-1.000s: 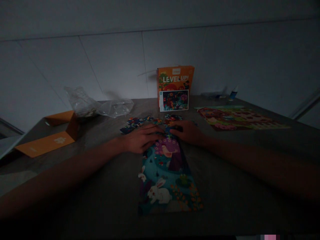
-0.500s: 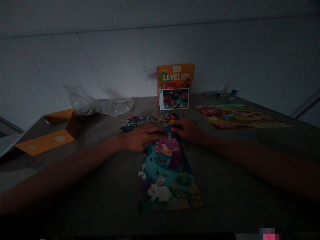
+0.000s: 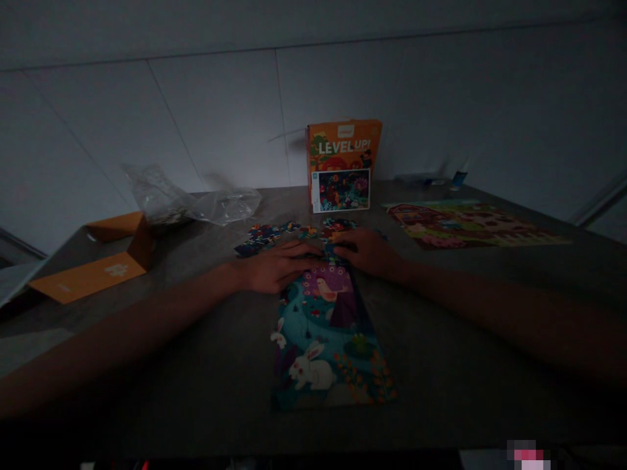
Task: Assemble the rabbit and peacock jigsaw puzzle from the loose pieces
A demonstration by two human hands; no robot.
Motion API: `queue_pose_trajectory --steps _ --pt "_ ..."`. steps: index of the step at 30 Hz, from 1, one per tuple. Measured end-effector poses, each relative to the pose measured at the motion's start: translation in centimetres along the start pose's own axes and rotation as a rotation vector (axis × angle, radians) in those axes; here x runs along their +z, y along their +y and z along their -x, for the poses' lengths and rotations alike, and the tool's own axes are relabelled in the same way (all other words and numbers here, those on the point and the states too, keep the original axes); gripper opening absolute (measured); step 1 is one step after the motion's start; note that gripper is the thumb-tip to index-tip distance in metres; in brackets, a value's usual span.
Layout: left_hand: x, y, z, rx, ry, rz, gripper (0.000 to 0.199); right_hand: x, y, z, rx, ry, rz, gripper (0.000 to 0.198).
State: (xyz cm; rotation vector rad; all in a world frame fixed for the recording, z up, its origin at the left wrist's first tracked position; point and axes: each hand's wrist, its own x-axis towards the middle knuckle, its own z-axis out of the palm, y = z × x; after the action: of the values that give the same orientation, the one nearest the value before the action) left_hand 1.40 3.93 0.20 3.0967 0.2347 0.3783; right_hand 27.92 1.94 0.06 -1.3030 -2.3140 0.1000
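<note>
A partly joined jigsaw puzzle (image 3: pixel 318 339), with white rabbits, a frog and a purple bird on teal, lies in front of me on the grey table. My left hand (image 3: pixel 274 266) rests flat at its far left edge, fingers stretched toward the right. At the far right edge, my right hand (image 3: pixel 367 253) has its fingers curled and pressed on a bluish puzzle piece (image 3: pixel 331 252); its exact outline is hard to make out in the dim light. Beyond both hands, several loose puzzle pieces (image 3: pixel 262 236) lie in a heap, partly covered by the fingers.
An orange box (image 3: pixel 343 140) stands at the back, a picture card (image 3: pixel 341 190) leaning on it. On the left are an open orange box (image 3: pixel 93 277) and clear plastic bags (image 3: pixel 228 205). A farm puzzle (image 3: pixel 470 225) and a small bottle (image 3: pixel 459 177) are at the right.
The view has tilted very slightly, so things sit a little higher. Both hands stay in nearly the same place at the puzzle's far edge.
</note>
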Motion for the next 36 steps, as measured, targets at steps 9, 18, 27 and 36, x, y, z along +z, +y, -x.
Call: queue_pose_trajectory --steps 9,18,27,36 --pt "-0.2 0.2 -0.2 -0.016 -0.006 0.043 0.053 0.1 0.1 -0.1 -0.018 -0.020 0.014 0.020" --pt "-0.3 0.2 -0.1 -0.035 0.006 0.055 0.056 0.5 0.8 -0.2 -0.092 -0.007 0.044 0.019" --pt "-0.3 0.2 0.0 -0.033 -0.007 0.002 0.053 0.8 0.9 -0.2 -0.087 -0.012 0.051 0.022" --pt "-0.2 0.1 0.0 -0.019 -0.025 -0.005 0.052 1.1 1.1 -0.1 -0.127 0.037 -0.015 0.023"
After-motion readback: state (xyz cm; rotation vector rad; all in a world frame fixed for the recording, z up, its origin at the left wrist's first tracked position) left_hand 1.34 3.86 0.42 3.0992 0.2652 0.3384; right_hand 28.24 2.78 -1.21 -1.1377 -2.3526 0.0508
